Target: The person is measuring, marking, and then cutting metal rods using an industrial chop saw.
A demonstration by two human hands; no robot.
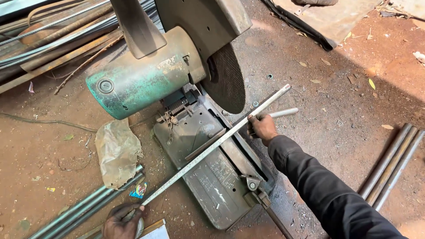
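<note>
With the left hand [121, 221] closed on the tape case at bottom left and the right hand [263, 127] pinching the pale steel measuring tape [212, 146] against the grey metal pipe [283, 112] at centre right, keep it taut across the rusty chop-saw base [212, 177].

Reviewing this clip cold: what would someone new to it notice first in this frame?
First, the big chop saw with its worn green motor housing and dark abrasive disc, raised over a grey steel base on the reddish dirt floor. Next, the long metal measuring tape stretched diagonally across that base, its case end in the left hand at the bottom edge. The right hand presses the tape near a pale metal pipe, right of the disc.
</note>
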